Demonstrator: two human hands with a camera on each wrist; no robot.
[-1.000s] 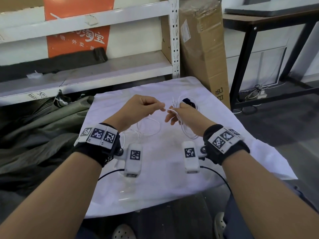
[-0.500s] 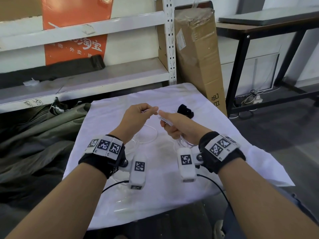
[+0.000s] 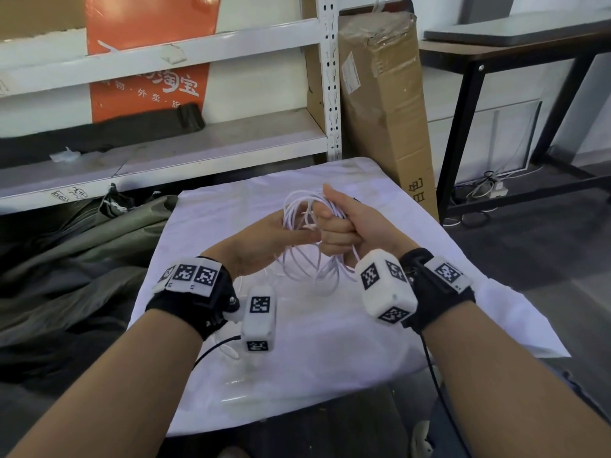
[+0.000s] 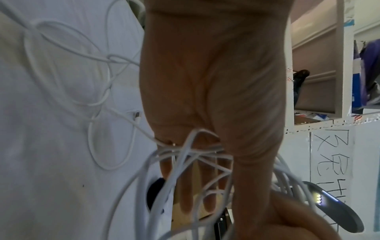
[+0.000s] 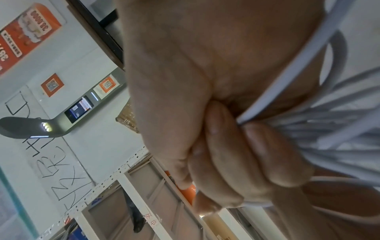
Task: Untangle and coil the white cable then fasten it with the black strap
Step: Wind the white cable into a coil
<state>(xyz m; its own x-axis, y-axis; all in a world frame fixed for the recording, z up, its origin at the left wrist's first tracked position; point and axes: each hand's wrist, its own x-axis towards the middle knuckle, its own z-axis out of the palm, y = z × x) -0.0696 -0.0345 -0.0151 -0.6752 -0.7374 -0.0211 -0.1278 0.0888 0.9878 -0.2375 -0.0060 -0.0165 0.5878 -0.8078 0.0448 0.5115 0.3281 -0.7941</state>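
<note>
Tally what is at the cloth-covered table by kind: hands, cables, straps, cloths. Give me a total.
hands: 2, the left hand and the right hand
white cable: 1
black strap: 1, only partly seen
white cloth: 1
total: 5

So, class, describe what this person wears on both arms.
Both forearms are bare, no sleeves. Each wrist wears a black band, left band and right band, topped with white plates printed with black square codes. A white boxy camera, left camera and right camera, also coded, juts from each band. A thin black wire trails back from each.
</note>
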